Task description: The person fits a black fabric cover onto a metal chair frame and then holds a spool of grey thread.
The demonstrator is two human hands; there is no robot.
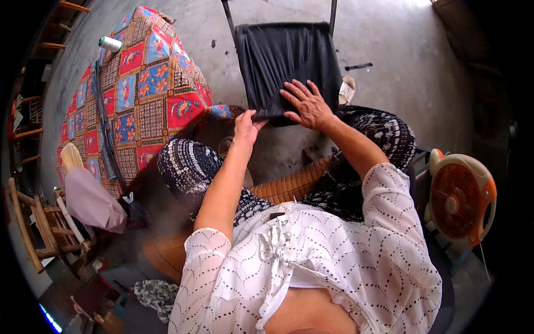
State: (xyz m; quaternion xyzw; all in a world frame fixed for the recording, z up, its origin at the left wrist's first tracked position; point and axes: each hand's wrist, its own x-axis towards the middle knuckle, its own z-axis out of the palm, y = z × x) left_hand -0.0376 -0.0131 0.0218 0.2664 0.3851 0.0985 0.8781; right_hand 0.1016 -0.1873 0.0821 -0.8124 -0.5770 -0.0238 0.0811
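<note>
A black sheet of fabric or leather-like material is stretched between two dark bars of a frame in front of my knees. My right hand lies on it with fingers spread, near its lower right part. The near left corner is held by my left hand, its fingers on the folded edge and its thumb side partly under it. A strip of patterned cloth runs beside that corner. My forearms come up over my patterned trousers.
A red and blue patterned cloth covers something at the left, with a thread cone and dark strands on it. Wooden chairs and a mauve cloth are at left. An orange-and-white fan stands at right. A pale shoe is beside the black seat.
</note>
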